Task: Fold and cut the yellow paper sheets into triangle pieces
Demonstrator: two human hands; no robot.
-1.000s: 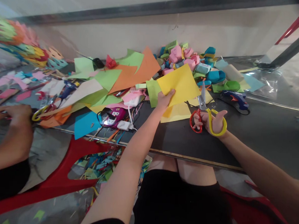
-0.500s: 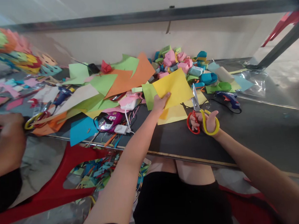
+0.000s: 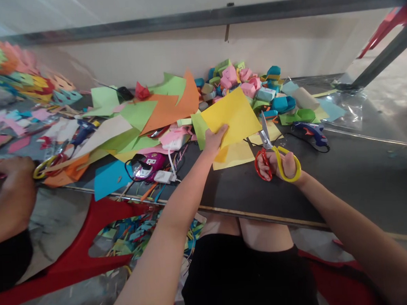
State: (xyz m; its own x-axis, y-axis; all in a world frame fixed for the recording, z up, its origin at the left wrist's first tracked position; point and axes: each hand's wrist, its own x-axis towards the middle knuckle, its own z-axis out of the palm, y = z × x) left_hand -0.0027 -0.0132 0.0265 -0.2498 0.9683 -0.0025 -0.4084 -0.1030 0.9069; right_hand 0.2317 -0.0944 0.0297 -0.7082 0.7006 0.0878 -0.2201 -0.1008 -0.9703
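My left hand (image 3: 215, 140) grips the lower left edge of a yellow paper sheet (image 3: 234, 116), thumb on top, raised a little off the table. A green piece of paper (image 3: 198, 129) sticks out at the sheet's left side. My right hand (image 3: 277, 165) has its fingers through the loops of a pair of scissors (image 3: 266, 135) with one red and one yellow handle. The blades point up, close to the sheet's right edge. Beneath the sheet, pale yellow paper (image 3: 236, 155) lies on the dark table (image 3: 233, 192).
A heap of small folded paper pieces (image 3: 232, 78) lies at the back. A blue glue gun (image 3: 311, 133) with its cord is at the right. Leftward are a purple power strip (image 3: 151, 164), coloured sheets (image 3: 167, 111) and another person's hand (image 3: 18, 166). Paper scraps (image 3: 136, 235) litter below.
The yellow sheet has shifted slightly up and left with my left hand. The view has moved a little, and the scissors stay beside the sheet in my right hand.
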